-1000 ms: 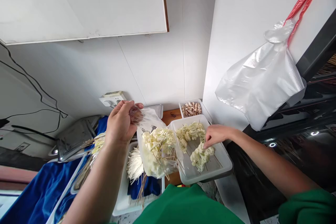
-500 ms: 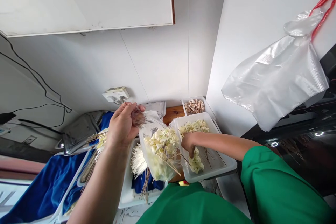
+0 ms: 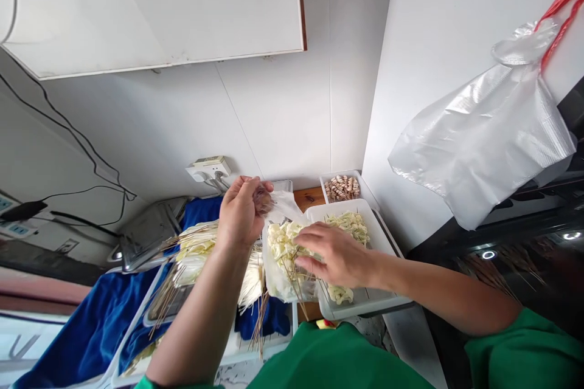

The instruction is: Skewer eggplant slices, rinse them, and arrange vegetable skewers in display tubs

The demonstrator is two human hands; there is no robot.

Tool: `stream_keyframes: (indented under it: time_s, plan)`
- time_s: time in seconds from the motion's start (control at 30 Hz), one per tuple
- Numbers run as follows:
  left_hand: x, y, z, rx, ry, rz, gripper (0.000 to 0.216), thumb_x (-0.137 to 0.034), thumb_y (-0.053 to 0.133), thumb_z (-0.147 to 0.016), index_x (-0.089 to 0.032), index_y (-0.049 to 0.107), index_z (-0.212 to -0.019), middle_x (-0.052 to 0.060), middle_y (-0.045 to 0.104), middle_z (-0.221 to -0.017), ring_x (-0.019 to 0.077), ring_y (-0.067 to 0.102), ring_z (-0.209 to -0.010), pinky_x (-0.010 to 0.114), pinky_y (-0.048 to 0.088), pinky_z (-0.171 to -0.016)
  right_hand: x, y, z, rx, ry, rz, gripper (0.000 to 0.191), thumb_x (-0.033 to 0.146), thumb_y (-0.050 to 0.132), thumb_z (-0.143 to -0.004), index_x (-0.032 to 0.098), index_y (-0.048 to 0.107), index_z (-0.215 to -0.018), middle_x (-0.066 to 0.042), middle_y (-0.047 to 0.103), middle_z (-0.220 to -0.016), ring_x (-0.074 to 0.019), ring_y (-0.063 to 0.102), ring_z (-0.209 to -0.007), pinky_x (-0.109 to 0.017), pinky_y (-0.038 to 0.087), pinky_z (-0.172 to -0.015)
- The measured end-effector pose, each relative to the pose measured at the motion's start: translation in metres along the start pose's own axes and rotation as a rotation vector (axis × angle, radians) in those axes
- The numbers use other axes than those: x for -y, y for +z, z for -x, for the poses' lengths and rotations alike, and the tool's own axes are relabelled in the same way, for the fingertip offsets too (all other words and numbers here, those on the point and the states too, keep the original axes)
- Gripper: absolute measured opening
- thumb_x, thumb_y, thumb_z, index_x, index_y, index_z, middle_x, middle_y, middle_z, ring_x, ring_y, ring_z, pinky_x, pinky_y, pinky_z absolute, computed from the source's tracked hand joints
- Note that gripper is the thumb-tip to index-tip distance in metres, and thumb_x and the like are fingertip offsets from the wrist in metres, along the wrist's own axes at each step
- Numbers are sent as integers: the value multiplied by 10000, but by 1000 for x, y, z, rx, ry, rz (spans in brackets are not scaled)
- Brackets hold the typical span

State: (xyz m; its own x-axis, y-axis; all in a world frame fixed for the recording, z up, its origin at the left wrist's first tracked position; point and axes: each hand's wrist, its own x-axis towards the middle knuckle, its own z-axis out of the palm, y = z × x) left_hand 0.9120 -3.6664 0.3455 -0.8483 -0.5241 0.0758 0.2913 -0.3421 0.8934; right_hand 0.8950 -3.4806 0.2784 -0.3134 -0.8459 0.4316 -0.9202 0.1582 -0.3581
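My left hand (image 3: 241, 209) is closed on the gathered top of a clear plastic bag (image 3: 285, 206), holding it up. Inside the bag sit cauliflower skewers (image 3: 281, 243), their thin sticks pointing down toward me. My right hand (image 3: 335, 253) reaches in from the right, thumb and fingers apart, close beside the bagged cauliflower. Whether its fingertips touch the florets I cannot tell. Below and behind it, a white tray (image 3: 385, 243) carries more cauliflower skewers (image 3: 349, 225), partly covered by my hand.
Behind stands a small white box with brown-striped skewers (image 3: 341, 187). To the left are enoki mushroom skewers (image 3: 252, 279), leafy vegetable skewers (image 3: 198, 240) and a blue cloth (image 3: 91, 316). A bundle of plastic bags (image 3: 488, 127) hangs at the right, near a wall socket (image 3: 208, 168) further left.
My right hand has risen from the cauliflower in the tray and moved left to the bag, its fingers now spread. My left hand and the bag have shifted slightly right in view.
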Motion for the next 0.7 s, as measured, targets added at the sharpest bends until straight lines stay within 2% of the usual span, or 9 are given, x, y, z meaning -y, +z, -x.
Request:
stream_keyframes:
  time_s: [0.1, 0.2, 0.27, 0.37, 0.43, 0.53, 0.63, 0.7]
  plan:
    - [0, 5, 1, 6, 21, -15, 246, -166, 646, -669, -190, 401, -650, 9, 600, -587, 43, 375, -399, 152, 250, -384, 28, 7, -11, 203, 77, 279, 485, 512, 503, -932, 69, 684, -1009, -156, 689, -959, -248, 615, -958, -408, 482, -897]
    - [1, 9, 2, 20, 29, -13, 248, -178, 646, -674, -193, 399, -661, 10, 607, -595, 48, 388, -412, 153, 260, -394, 35, 7, -22, 482, 214, 537, 564, 607, 503, -885, 82, 709, -884, -165, 686, -841, -273, 628, -858, -419, 487, -811]
    - [2, 13, 3, 33, 17, -3, 251, -181, 646, -675, -194, 396, -665, 12, 609, -596, 46, 376, -412, 153, 257, -395, 33, 7, -27, 667, 252, 620, 436, 523, 539, -889, 126, 717, -849, -141, 689, -830, -267, 629, -844, -404, 482, -785]
    - [3, 19, 2, 53, -5, 12, 265, -182, 645, -679, -197, 381, -664, 16, 611, -599, 46, 368, -415, 156, 257, -397, 28, 14, -29, 838, 208, 764, 189, 315, 656, -806, 176, 726, -915, -142, 692, -990, -316, 607, -976, -458, 455, -865]
    - [2, 23, 2, 66, -6, 17, 271, -183, 644, -689, -198, 374, -665, 15, 610, -603, 44, 357, -412, 157, 252, -398, 22, 25, -27, 890, 155, 823, 189, 224, 681, -753, 197, 728, -934, -148, 681, -1048, -353, 584, -1029, -504, 429, -906]
    - [-2, 29, 3, 66, 8, 15, 253, -170, 628, -704, -196, 380, -666, 14, 609, -606, 39, 338, -411, 155, 244, -401, 8, 41, -23, 940, 172, 822, 135, 201, 690, -736, 192, 722, -867, -151, 682, -942, -348, 614, -916, -507, 466, -813]
    - [-4, 33, 5, 61, 11, 18, 244, -158, 615, -713, -193, 380, -659, 17, 609, -607, 38, 336, -416, 154, 246, -405, -5, 47, -16, 841, 168, 890, 136, 117, 646, -747, 165, 692, -865, -121, 675, -879, -288, 623, -771, -451, 495, -696]
    - [-4, 34, 5, 64, 13, 19, 255, -165, 619, -718, -195, 372, -657, 16, 608, -607, 39, 338, -418, 154, 248, -407, -12, 46, -12, 758, 122, 907, 233, 6, 578, -749, 154, 666, -905, -61, 652, -796, -207, 591, -671, -369, 487, -651]
